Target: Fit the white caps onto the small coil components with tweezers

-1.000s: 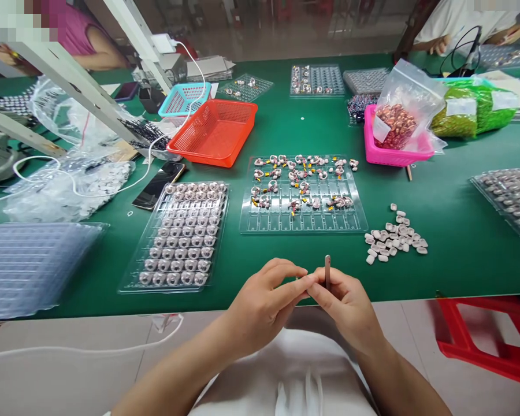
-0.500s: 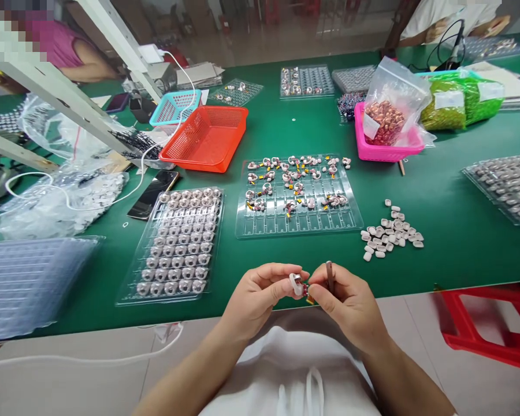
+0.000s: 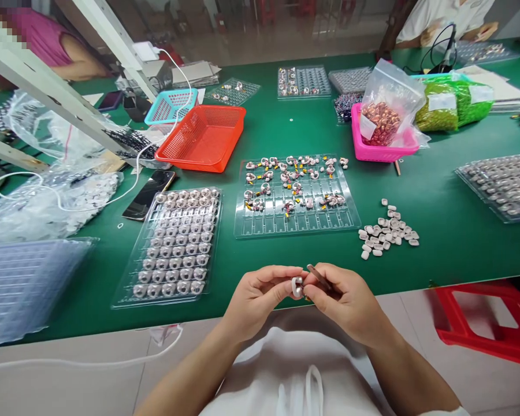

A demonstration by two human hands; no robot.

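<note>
My left hand (image 3: pixel 260 294) pinches a small white C-shaped earphone piece (image 3: pixel 296 286) with a shiny rounded end, just over the table's front edge. My right hand (image 3: pixel 346 300) is closed round a slim brown stick-like tool (image 3: pixel 319 277), its tip pointing up and left. The right thumb and forefinger meet at the right side of the earphone piece; a bit of yellow shows beneath, mostly covered by fingers. Beyond the hands lies a clear plastic tray (image 3: pixel 260 226) bearing several similar white pieces with wires and yellow tabs. Loose white caps (image 3: pixel 387 231) lie in a heap to the right.
At left, a tray of silvery shells (image 3: pixel 169 260) sits beside stacked clear trays (image 3: pixel 30 289) and a phone (image 3: pixel 149 195). Farther back are a red basket (image 3: pixel 203 141), a blue basket (image 3: pixel 169 107) and a pink basket (image 3: pixel 383 151). A red stool (image 3: pixel 481 341) stands at right. Two people work opposite.
The brown tool has swung from upright to slanting left, towards the earphone piece. The earphone piece has turned in my left fingers, and its shiny rounded end now shows.
</note>
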